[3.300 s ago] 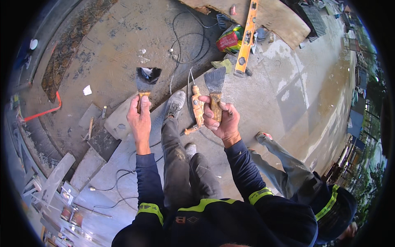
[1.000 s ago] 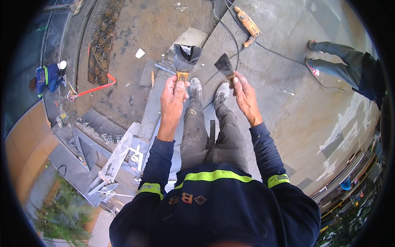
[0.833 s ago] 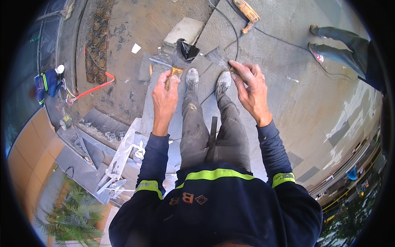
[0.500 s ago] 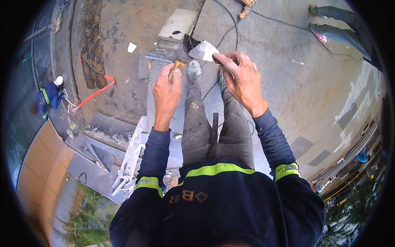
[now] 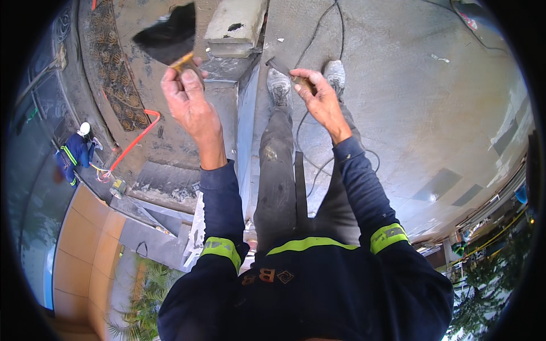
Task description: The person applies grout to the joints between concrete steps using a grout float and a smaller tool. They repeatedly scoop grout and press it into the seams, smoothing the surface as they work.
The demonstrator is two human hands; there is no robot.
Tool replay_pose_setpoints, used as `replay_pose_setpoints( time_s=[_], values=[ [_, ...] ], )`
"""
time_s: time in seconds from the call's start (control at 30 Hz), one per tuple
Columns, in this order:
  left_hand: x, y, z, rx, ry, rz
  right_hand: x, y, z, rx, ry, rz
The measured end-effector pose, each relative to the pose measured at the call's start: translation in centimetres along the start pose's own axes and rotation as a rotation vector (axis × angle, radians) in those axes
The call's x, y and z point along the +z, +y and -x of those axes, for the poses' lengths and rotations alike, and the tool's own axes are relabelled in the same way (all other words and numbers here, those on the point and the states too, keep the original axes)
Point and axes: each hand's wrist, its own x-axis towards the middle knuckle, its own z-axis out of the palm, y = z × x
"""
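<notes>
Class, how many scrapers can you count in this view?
2: one scraper in the left hand, another scraper in the right hand; more may be hidden.

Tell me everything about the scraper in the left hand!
The scraper has a broad black blade, flaring from a narrow yellowish handle, partly hidden. The blade is blurred, with a pale patch near its far edge; I can't tell its material. It's held up, tilted, blade pointing up and left in the picture, touched only by the left hand's grip.
</notes>
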Motion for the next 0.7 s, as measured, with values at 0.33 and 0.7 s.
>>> replay_pose_setpoints(
  time_s=[0.33,0.7],
  values=[
    [4.8,-14.5,-2.6,0.152,0.097,0.265,19.6,24.3,-7.7,0.274,0.031,-0.607],
    [3.2,-17.3,-1.4,0.151,0.118,0.037,24.3,26.3,-8.6,0.368,0.147,-0.648]
  ],
)
